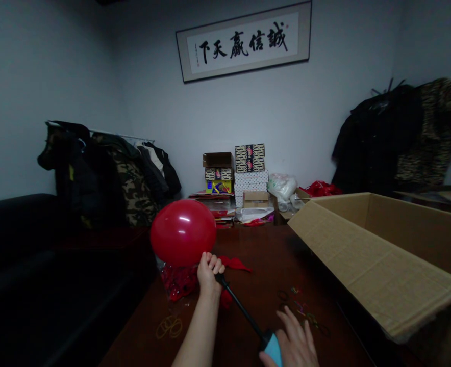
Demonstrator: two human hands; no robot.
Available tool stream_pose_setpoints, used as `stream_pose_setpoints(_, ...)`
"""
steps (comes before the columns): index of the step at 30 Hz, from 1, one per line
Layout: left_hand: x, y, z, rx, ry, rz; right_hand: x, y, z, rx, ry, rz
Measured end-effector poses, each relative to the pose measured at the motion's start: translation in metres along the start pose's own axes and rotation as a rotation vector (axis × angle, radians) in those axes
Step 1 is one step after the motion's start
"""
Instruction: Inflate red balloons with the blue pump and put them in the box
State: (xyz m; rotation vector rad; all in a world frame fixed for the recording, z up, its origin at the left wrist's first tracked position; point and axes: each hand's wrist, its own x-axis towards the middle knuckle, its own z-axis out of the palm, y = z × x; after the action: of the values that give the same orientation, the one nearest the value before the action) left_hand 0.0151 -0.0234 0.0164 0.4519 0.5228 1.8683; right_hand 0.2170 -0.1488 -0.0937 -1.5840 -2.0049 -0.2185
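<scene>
A red balloon [183,232], blown up, sits on the tip of a hand pump [244,311] with a black rod and a light blue body. My left hand [209,272] is closed around the balloon's neck and the pump's nozzle. My right hand [292,344] rests on the blue pump body at the bottom edge of the view, fingers spread forward over it. A clear bag of red uninflated balloons [177,283] lies on the dark wooden table [259,255] just below the balloon.
A large open cardboard box [378,255] takes up the right side. Rubber bands [169,326] and small coloured bands [300,306] lie on the table. Stacked boxes [244,176] and bags stand at the far end. Coats hang left and right; a dark sofa is left.
</scene>
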Motion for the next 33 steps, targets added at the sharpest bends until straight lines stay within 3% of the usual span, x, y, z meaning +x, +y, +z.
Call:
stream_pose_setpoints(6, -0.015, -0.019, 0.003, 0.010, -0.004, -0.031, 0.005, 0.001, -0.002, 0.004, -0.011, -0.032)
stream_pose_setpoints(11, -0.036, -0.047, 0.007, 0.028, -0.015, -0.117, 0.028, -0.007, -0.019, 0.122, -0.249, -0.006)
stream_pose_setpoints(15, -0.047, -0.062, 0.010, 0.043, -0.013, -0.188, 0.050, -0.020, -0.036, 0.195, -0.315, 0.063)
stream_pose_setpoints(21, -0.045, -0.063, 0.005, 0.084, -0.004, -0.216, 0.051, -0.031, -0.027, 0.200, -0.258, 0.101)
stream_pose_setpoints(25, -0.043, -0.063, 0.002, 0.100, -0.011, -0.207, 0.039, -0.027, -0.012, 0.159, -0.144, 0.085)
stream_pose_setpoints(33, -0.037, -0.057, 0.001, 0.114, -0.020, -0.182, 0.015, -0.015, 0.007, 0.018, -0.069, 0.034)
